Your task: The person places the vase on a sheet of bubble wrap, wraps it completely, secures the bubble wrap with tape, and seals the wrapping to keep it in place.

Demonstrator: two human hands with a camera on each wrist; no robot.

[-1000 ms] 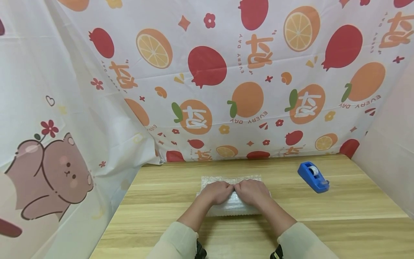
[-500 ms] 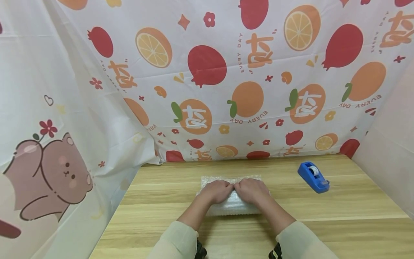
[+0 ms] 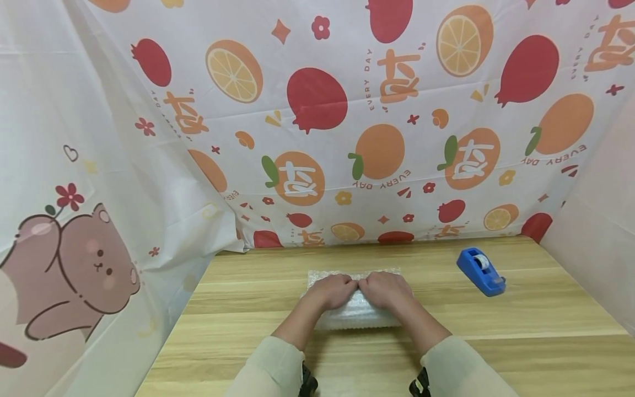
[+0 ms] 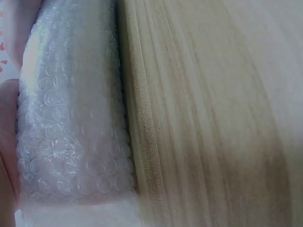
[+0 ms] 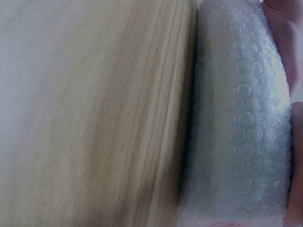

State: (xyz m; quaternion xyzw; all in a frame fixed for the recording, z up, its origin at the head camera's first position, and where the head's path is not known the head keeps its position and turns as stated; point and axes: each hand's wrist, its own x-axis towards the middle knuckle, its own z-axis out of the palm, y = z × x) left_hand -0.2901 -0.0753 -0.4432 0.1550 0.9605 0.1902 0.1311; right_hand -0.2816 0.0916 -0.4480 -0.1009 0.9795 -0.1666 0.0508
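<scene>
A sheet of clear bubble wrap (image 3: 354,317) lies mid-table, its near part rolled into a thick tube and a flat strip still showing beyond the hands. My left hand (image 3: 331,292) and right hand (image 3: 384,290) sit side by side on top of the roll, knuckles touching, fingers curled over it. In the left wrist view the bubble wrap roll (image 4: 71,127) lies along the wood, with a bit of the left hand (image 4: 6,142) at the edge. The right wrist view shows the roll (image 5: 241,127) beside the right hand (image 5: 297,137). The fingertips are hidden.
A blue tape dispenser (image 3: 480,271) stands on the wooden table (image 3: 496,325) to the right of the hands. Fruit-print cloth (image 3: 317,138) hangs behind the table, and cloth (image 3: 99,231) also hangs at the left side. A pale wall (image 3: 595,264) closes the right.
Both hands and the roll have crept slightly away from me over the flat strip. The tape dispenser has not moved.
</scene>
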